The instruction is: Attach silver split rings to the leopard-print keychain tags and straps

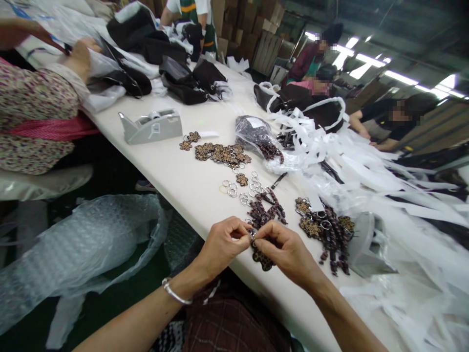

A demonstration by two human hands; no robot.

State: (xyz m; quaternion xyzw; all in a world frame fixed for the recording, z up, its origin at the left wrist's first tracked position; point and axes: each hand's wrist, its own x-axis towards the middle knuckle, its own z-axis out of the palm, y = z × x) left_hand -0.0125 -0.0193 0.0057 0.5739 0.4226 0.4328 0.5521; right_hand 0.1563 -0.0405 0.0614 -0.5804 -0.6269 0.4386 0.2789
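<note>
Near the table's front edge, my left hand (227,243) and my right hand (281,245) meet, both pinching a small metal ring (252,234). A leopard-print flower charm (263,260) hangs just below the fingers. Dark beaded straps (266,208) lie right behind my hands, with loose metal rings (256,185) beyond them. Farther back is a pile of leopard-print flower charms (222,153). To the right, a cluster of charms with beaded straps (331,234) lies on the table.
A grey tape dispenser (152,128) stands at the back left, another (370,244) at the right. Plastic bags (252,132), white strips (311,142) and black bags (190,80) cover other parts of the table (183,181). A person's hand (78,58) works at the left; several people are behind.
</note>
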